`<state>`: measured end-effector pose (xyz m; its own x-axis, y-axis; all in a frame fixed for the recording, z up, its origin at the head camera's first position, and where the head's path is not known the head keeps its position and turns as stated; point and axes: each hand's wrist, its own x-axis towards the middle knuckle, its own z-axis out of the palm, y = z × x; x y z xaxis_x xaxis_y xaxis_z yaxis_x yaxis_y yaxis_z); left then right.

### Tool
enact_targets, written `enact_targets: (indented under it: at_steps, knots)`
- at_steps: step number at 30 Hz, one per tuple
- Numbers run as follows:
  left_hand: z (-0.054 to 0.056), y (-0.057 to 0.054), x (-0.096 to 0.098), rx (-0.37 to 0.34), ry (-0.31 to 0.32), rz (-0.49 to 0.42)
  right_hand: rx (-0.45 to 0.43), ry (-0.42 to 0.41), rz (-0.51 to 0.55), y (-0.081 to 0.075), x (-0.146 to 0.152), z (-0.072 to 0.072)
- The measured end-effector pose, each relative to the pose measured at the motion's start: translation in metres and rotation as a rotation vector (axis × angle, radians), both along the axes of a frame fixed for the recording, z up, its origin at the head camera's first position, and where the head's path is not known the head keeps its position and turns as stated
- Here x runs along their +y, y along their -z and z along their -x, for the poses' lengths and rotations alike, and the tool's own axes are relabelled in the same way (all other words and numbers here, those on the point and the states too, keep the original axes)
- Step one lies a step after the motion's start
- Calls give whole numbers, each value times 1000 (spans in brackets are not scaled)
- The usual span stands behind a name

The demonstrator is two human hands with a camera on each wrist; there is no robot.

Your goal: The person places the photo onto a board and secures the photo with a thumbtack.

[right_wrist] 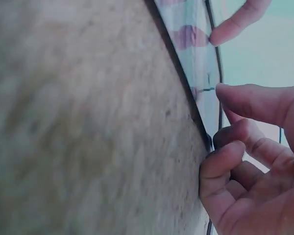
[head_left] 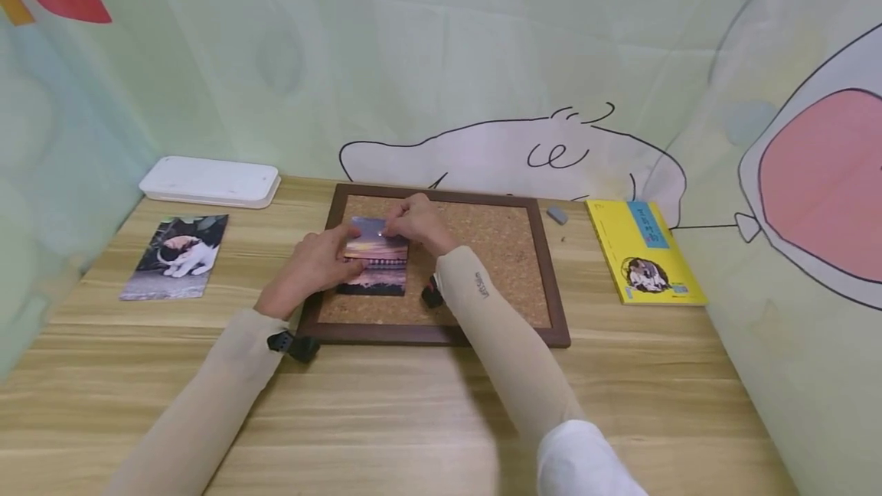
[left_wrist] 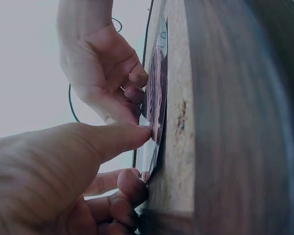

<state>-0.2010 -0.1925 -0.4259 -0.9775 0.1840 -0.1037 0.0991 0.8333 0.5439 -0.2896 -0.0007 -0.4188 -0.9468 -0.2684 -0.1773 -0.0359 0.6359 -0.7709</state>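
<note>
Sunset photo is pressed against corkboard by left hand, thumb and forefinger spread and extended; photo is located under its fingertips. Thin pin is pinched by right hand over upper part of same photo, just right of left hand. Cat photo is laid left of left hand, white case beyond. Grey block and yellow book (animal pictured on cover) are placed right of right hand.

Soft, even light on the tabletop, faint shadows, and blurred cork in the right wrist view
</note>
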Motion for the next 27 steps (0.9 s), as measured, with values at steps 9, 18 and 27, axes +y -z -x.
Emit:
enact_targets:
  at_steps: [9,18,27]
  knots:
    - [5,0,4,47,-9,-3,62,-102,13,-2,24,-10]
    - [3,-6,13,79,-20,11,41,-99,91,-4,48,-22]
    - [2,-5,15,162,20,16,89,-66,-10,-11,78,-32]
